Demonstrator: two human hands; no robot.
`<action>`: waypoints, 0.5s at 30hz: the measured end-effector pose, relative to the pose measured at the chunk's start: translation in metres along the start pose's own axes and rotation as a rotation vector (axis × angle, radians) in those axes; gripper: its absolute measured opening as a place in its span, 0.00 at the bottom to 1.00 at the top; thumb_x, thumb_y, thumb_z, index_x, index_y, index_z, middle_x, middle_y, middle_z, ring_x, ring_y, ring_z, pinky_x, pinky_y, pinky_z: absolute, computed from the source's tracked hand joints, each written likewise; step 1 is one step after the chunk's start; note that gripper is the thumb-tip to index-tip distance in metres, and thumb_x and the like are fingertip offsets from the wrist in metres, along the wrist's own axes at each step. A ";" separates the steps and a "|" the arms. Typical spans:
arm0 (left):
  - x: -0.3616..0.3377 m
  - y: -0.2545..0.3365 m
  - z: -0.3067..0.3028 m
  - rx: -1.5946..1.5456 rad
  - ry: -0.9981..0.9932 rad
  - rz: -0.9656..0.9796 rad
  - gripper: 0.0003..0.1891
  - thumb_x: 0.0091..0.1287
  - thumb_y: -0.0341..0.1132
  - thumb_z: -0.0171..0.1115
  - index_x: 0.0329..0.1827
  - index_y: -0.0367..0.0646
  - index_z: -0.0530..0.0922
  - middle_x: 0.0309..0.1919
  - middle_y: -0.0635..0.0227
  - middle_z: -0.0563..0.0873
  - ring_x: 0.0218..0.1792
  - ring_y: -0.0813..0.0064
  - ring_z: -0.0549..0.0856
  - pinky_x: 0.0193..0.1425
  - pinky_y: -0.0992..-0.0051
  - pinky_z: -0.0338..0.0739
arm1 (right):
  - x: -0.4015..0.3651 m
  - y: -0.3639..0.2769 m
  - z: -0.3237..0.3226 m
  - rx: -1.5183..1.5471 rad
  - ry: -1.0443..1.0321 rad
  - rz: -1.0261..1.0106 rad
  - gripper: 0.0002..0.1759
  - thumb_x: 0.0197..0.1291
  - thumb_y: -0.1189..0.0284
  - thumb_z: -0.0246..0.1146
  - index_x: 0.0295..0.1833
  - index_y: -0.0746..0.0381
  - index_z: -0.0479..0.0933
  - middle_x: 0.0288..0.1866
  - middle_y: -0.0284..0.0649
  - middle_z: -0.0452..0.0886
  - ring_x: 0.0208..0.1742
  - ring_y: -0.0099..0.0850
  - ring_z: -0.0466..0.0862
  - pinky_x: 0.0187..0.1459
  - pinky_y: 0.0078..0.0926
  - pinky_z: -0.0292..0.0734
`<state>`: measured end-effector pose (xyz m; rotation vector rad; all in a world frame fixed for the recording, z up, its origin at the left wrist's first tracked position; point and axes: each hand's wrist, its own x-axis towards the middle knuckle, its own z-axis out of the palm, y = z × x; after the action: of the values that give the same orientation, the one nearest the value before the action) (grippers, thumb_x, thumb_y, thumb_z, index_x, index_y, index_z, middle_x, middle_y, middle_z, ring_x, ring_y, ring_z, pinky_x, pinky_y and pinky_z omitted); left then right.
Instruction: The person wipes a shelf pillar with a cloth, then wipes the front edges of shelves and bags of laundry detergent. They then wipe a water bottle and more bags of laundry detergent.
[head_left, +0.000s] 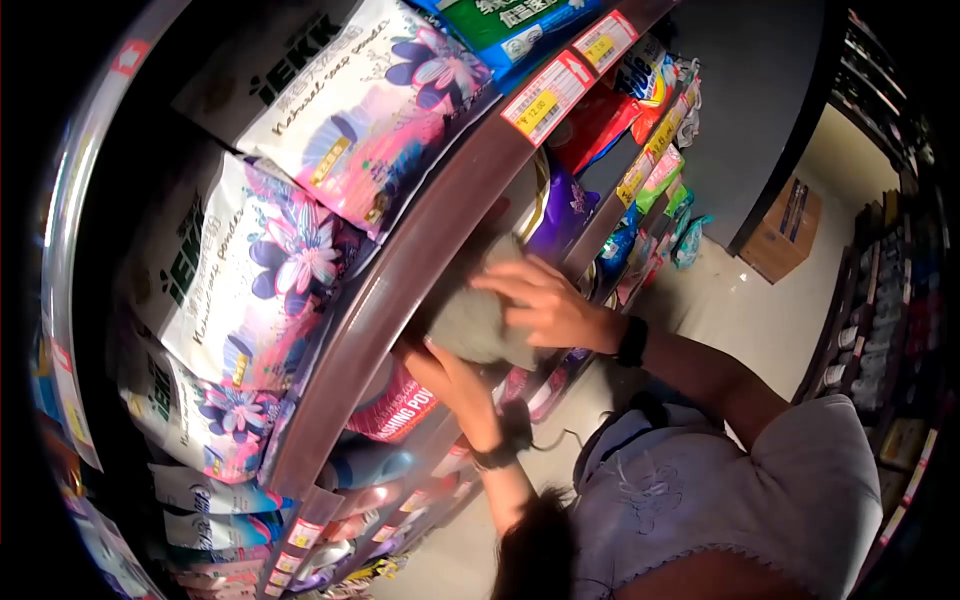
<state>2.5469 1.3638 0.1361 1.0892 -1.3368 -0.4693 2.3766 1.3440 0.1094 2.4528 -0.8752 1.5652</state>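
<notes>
A grey-green cloth (pixel 468 328) is bunched up at the edge of a shelf, between my two hands. My right hand (pixel 548 308), with a black band at the wrist, lies over its right side with bent fingers gripping the fabric. Below it, my left hand (pixel 448 385) holds the cloth's lower edge; its fingertips are hidden in the shelf's shadow. Close to the left hand is a pink bag of washing powder (pixel 392 405). A purple bag (pixel 562 215) stands just beyond the right hand.
White floral bags of soap powder (pixel 290 260) fill the upper shelf at left, behind a brown shelf edge (pixel 400 265) with price tags (pixel 545 98). A cardboard box (pixel 785 232) sits on the floor (pixel 715 300). Another stocked shelf (pixel 880 300) runs along the right.
</notes>
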 end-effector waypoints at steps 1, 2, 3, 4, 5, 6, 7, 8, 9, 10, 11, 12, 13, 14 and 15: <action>-0.009 0.002 0.003 -0.052 0.046 0.067 0.27 0.74 0.36 0.49 0.71 0.28 0.58 0.64 0.44 0.72 0.64 0.57 0.73 0.70 0.61 0.64 | -0.004 0.005 -0.005 0.020 -0.112 -0.053 0.13 0.32 0.76 0.70 0.30 0.60 0.78 0.67 0.42 0.73 0.69 0.42 0.70 0.60 0.42 0.72; -0.013 0.001 -0.002 -0.076 -0.041 0.117 0.33 0.73 0.40 0.52 0.74 0.30 0.51 0.68 0.46 0.66 0.68 0.56 0.69 0.72 0.59 0.62 | -0.001 0.014 -0.007 0.022 -0.172 -0.099 0.14 0.35 0.75 0.69 0.34 0.57 0.80 0.66 0.37 0.74 0.68 0.37 0.70 0.62 0.42 0.69; -0.011 -0.001 -0.001 -0.085 -0.080 0.213 0.32 0.70 0.42 0.57 0.70 0.29 0.61 0.67 0.45 0.67 0.68 0.54 0.68 0.71 0.58 0.62 | 0.010 0.023 -0.012 -0.007 -0.245 -0.115 0.14 0.36 0.75 0.69 0.35 0.56 0.81 0.64 0.37 0.75 0.66 0.38 0.72 0.59 0.41 0.72; -0.004 0.002 -0.005 0.241 -0.171 0.265 0.30 0.71 0.41 0.56 0.69 0.30 0.63 0.65 0.46 0.71 0.66 0.56 0.70 0.71 0.59 0.62 | 0.027 0.028 -0.017 -0.031 -0.325 -0.131 0.14 0.38 0.75 0.68 0.37 0.55 0.81 0.61 0.37 0.77 0.63 0.38 0.74 0.56 0.40 0.74; 0.002 0.010 -0.012 0.574 -0.263 0.300 0.27 0.72 0.41 0.55 0.69 0.32 0.66 0.63 0.48 0.74 0.64 0.59 0.73 0.71 0.61 0.62 | 0.042 0.034 -0.020 -0.046 -0.410 -0.146 0.15 0.39 0.75 0.68 0.38 0.55 0.82 0.59 0.37 0.79 0.60 0.38 0.77 0.53 0.40 0.76; 0.011 0.024 -0.005 0.332 -0.279 0.057 0.24 0.72 0.40 0.56 0.64 0.31 0.71 0.59 0.47 0.78 0.61 0.57 0.76 0.68 0.62 0.64 | 0.057 0.045 -0.020 -0.019 -0.471 -0.127 0.16 0.42 0.76 0.65 0.41 0.54 0.82 0.46 0.40 0.83 0.46 0.39 0.83 0.41 0.39 0.79; 0.019 0.030 0.005 0.260 -0.162 0.065 0.23 0.72 0.39 0.56 0.63 0.31 0.71 0.56 0.46 0.79 0.55 0.54 0.78 0.64 0.64 0.67 | 0.069 0.046 -0.029 0.086 -0.445 -0.039 0.16 0.42 0.78 0.62 0.41 0.56 0.82 0.35 0.44 0.83 0.36 0.43 0.84 0.34 0.41 0.79; 0.026 0.031 0.010 0.195 -0.114 -0.018 0.22 0.72 0.38 0.56 0.62 0.29 0.71 0.56 0.46 0.79 0.55 0.55 0.78 0.64 0.64 0.67 | 0.077 0.056 -0.017 0.041 -0.237 -0.132 0.17 0.41 0.77 0.62 0.41 0.56 0.82 0.32 0.46 0.81 0.34 0.42 0.84 0.32 0.41 0.79; 0.031 0.030 0.014 0.128 -0.062 -0.099 0.21 0.73 0.37 0.55 0.60 0.28 0.72 0.56 0.46 0.79 0.54 0.55 0.77 0.64 0.64 0.67 | 0.083 0.063 -0.007 -0.002 -0.029 -0.224 0.17 0.41 0.76 0.62 0.42 0.55 0.83 0.30 0.47 0.80 0.33 0.42 0.83 0.31 0.41 0.78; 0.034 0.017 0.020 0.163 0.033 -0.031 0.19 0.73 0.35 0.54 0.58 0.26 0.72 0.54 0.46 0.79 0.53 0.57 0.77 0.63 0.64 0.68 | 0.076 0.063 -0.003 -0.007 -0.112 -0.147 0.19 0.41 0.75 0.62 0.44 0.55 0.82 0.32 0.46 0.81 0.36 0.42 0.83 0.34 0.42 0.78; 0.028 0.014 0.022 0.173 0.065 -0.057 0.19 0.73 0.35 0.54 0.59 0.26 0.72 0.55 0.46 0.78 0.53 0.58 0.77 0.63 0.63 0.67 | 0.066 0.058 -0.002 -0.014 -0.195 -0.074 0.21 0.40 0.75 0.63 0.46 0.54 0.82 0.34 0.44 0.81 0.38 0.41 0.83 0.37 0.43 0.78; 0.021 0.013 0.025 0.183 0.095 -0.076 0.19 0.74 0.35 0.53 0.59 0.26 0.71 0.55 0.46 0.78 0.53 0.58 0.76 0.63 0.63 0.67 | 0.054 0.046 -0.009 -0.031 -0.213 -0.028 0.27 0.39 0.74 0.64 0.52 0.52 0.80 0.41 0.43 0.80 0.45 0.40 0.82 0.45 0.47 0.75; 0.014 0.011 0.030 0.191 0.125 -0.087 0.20 0.74 0.35 0.53 0.60 0.26 0.70 0.56 0.46 0.77 0.53 0.58 0.76 0.63 0.62 0.67 | 0.042 0.033 -0.016 -0.050 -0.232 0.017 0.33 0.38 0.73 0.65 0.58 0.50 0.78 0.47 0.41 0.79 0.51 0.39 0.80 0.52 0.51 0.72; -0.001 0.001 0.042 0.347 0.325 0.117 0.19 0.75 0.36 0.52 0.60 0.27 0.68 0.56 0.47 0.75 0.53 0.58 0.75 0.62 0.61 0.67 | 0.024 0.029 -0.015 0.129 -0.142 0.043 0.41 0.38 0.71 0.67 0.66 0.47 0.72 0.62 0.39 0.74 0.64 0.38 0.73 0.64 0.56 0.62; -0.015 -0.016 0.039 0.394 0.302 0.142 0.19 0.76 0.38 0.51 0.60 0.30 0.67 0.54 0.49 0.74 0.54 0.58 0.74 0.63 0.60 0.66 | 0.001 0.022 -0.016 0.190 -0.095 0.064 0.43 0.40 0.69 0.70 0.69 0.46 0.70 0.70 0.40 0.70 0.69 0.36 0.70 0.69 0.52 0.60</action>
<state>2.5121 1.3551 0.1098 1.3158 -1.2518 0.0705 2.3523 1.3315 0.1130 2.6752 -0.8651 1.6348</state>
